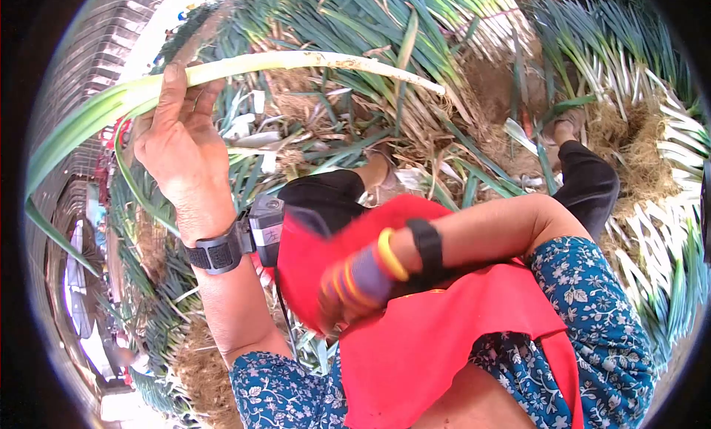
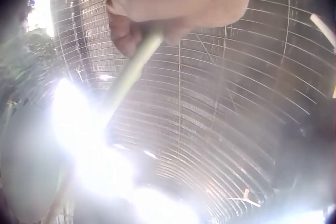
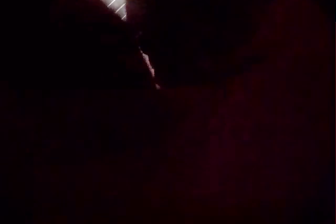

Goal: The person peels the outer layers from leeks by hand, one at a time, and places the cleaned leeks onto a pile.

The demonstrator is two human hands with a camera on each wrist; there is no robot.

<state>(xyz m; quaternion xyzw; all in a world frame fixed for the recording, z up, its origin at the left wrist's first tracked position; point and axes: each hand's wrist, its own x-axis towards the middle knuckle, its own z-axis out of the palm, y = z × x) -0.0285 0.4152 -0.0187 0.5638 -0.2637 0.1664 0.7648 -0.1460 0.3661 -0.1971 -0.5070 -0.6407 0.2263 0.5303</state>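
My left hand (image 1: 185,151) is raised at the left of the head view, with a long green onion (image 1: 259,62) pinched between thumb and fingers. The onion's pale stem arches to the right and ends in a browned root tip, while its green leaves (image 1: 67,144) hang down at the left. In the left wrist view the fingers (image 2: 126,35) curl round the stem (image 2: 128,74). Blurred, my right hand (image 1: 337,299) is down against the red apron (image 1: 437,340), coloured bands (image 1: 366,273) around it. Its fingers are mostly hidden, and the right wrist view is nearly black.
Piles of green onions (image 1: 355,29) lie ahead on the ground, and rooted bunches (image 1: 659,229) line the right side. Loose leaves and peelings (image 1: 259,140) litter the ground between the legs. A curved ribbed roof (image 2: 210,77) arches overhead.
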